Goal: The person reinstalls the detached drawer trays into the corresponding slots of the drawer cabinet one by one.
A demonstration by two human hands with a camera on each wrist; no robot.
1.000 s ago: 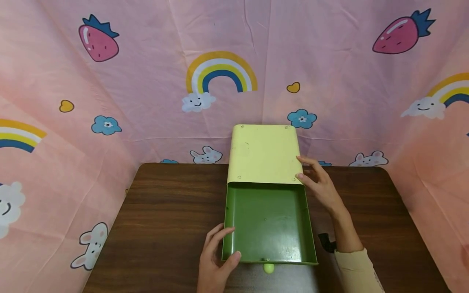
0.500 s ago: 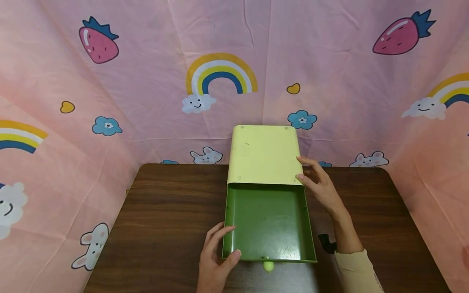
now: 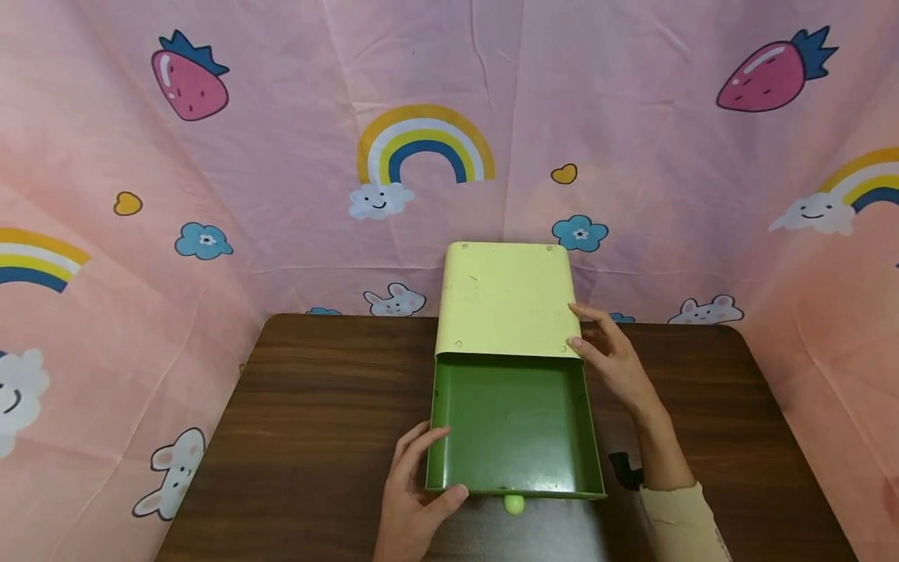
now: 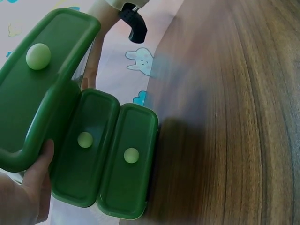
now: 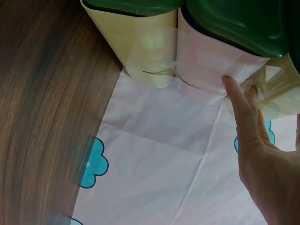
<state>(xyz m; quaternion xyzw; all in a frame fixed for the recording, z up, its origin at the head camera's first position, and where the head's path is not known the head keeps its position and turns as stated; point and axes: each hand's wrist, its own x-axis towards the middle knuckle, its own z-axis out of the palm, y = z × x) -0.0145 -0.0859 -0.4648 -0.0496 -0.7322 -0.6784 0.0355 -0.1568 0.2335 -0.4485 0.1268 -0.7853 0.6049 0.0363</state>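
Observation:
A small drawer cabinet (image 3: 509,300) with a pale yellow top stands at the back of the table. Its green top drawer (image 3: 509,437) is pulled well out, bare inside, with a round light green knob (image 3: 514,505) in front. At the drawer's front left corner, my left hand (image 3: 414,499) grips it, fingers over the side wall and thumb at the front edge. My right hand (image 3: 618,363) rests its fingertips against the cabinet's right side. Two lower green drawers (image 4: 129,173) are pushed in, as the left wrist view shows. The right wrist view shows a pink middle casing (image 5: 211,65).
A black curved object (image 3: 625,471) shows by my right wrist, on the strap side. Clear tape (image 5: 161,56) sticks to the casings. Behind the brown wooden table (image 3: 323,406) hangs a pink patterned cloth (image 3: 295,140), close to the cabinet's back.
The top drawer has slid a little farther into the cabinet, with my left hand moving along at its corner. My right hand stays against the cabinet's side.

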